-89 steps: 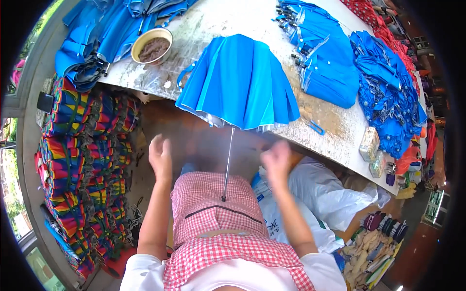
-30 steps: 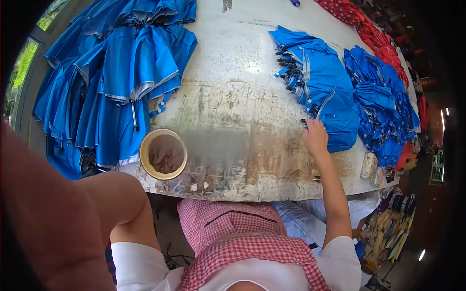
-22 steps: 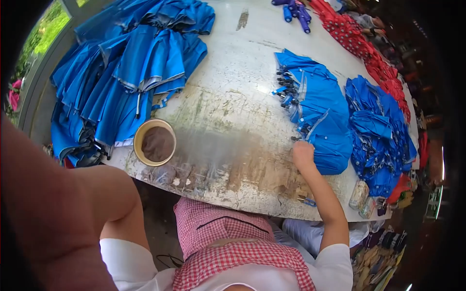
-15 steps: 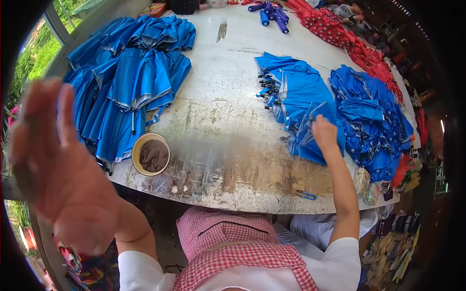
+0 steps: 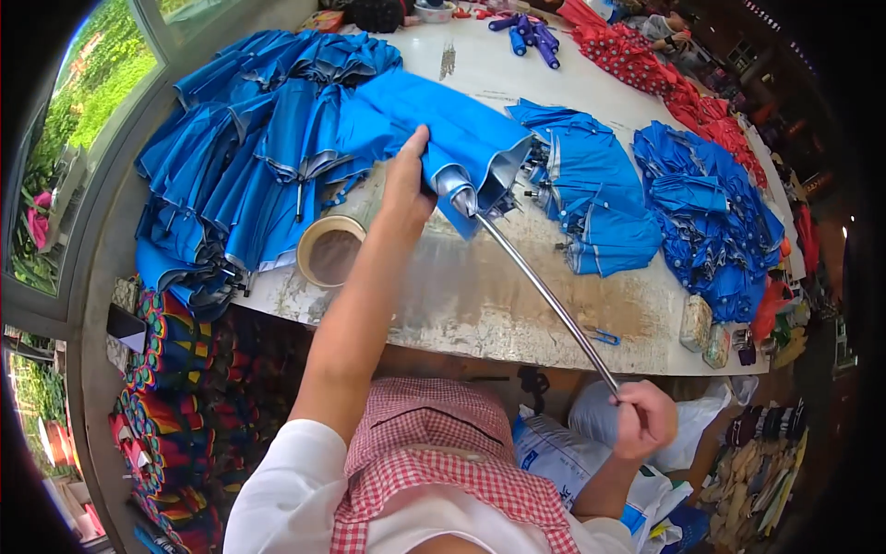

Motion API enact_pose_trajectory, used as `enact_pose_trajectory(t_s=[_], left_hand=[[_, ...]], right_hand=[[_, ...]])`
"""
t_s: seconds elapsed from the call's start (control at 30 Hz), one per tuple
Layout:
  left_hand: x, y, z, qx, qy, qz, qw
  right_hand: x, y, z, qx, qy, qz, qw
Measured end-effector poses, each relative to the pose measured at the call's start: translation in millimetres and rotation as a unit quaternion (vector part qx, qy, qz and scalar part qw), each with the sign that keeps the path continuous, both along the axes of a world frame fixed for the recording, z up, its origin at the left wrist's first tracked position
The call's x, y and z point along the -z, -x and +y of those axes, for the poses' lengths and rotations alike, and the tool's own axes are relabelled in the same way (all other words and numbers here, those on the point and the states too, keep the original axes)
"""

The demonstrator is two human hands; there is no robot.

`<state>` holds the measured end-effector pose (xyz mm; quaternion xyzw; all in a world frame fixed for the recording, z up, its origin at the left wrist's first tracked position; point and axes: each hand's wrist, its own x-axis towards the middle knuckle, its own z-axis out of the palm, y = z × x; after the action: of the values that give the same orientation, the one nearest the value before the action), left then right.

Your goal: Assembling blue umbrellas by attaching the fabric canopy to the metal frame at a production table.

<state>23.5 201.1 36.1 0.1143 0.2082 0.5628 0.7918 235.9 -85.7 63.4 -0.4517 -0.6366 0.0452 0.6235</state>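
Note:
A blue umbrella point(image 5: 461, 120) with a silvery lining stretches across the middle, its canopy hanging loose over the table. My left hand point(image 5: 409, 180) is closed round the canopy near its open edge. Lower right, my right hand point(image 5: 643, 420) grips the end of the long metal shaft point(image 5: 544, 291), which is drawn out and slants down from the canopy. To the left lies a big heap of blue umbrellas point(image 5: 221, 138). Right of the held canopy is a smaller row of folded blue umbrellas point(image 5: 604, 203). The umbrella's top end is hidden by cloth.
A tub point(image 5: 330, 251) of greyish-brown stuff stands by my left forearm. Farther right lie a pile of blue umbrellas point(image 5: 706, 222) and red dotted cloth point(image 5: 637, 74). Purple and blue folded umbrellas point(image 5: 526, 37) rest at the back. A small blue tool point(image 5: 604, 336) lies near the front edge.
My left hand, raised open at the left before, now holds the umbrella canopy. My right hand has left the right-hand row and come down, gripping the drawn-out shaft.

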Motion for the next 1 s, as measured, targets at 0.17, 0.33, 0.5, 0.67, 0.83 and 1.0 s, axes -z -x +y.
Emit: enact_pose_trajectory(t_s=[0.17,0.33,0.5,0.67,0.83,1.0], left_hand=[[-3.8,-13.3,-85.0,0.010,-0.117,0.247,0.962],[-7.4,13.7,-139.3,0.057,-0.094,0.130,0.985],[2.3,32.7,-102.5,-0.040,-0.104,-0.012,0.994],[-4.8,46.9,-93.4,-0.109,-0.081,-0.034,0.990],[-60.5,65.3,-88.0,-0.146,-0.156,0.031,0.976],[-140.5,77.9,-52.8,-0.189,-0.237,0.066,0.951]], right_hand=[[58.0,85.3,42.6,-0.113,0.369,0.211,0.898],[50.6,131.1,45.6,-0.267,0.385,0.465,0.751],[61.6,161.0,6.3,-0.227,0.394,0.417,0.787],[87.6,169.2,15.3,-0.085,0.201,0.074,0.973],[38.0,163.7,7.7,-0.292,0.350,0.349,0.819],[-28.3,144.4,4.7,-0.344,0.346,0.318,0.813]])
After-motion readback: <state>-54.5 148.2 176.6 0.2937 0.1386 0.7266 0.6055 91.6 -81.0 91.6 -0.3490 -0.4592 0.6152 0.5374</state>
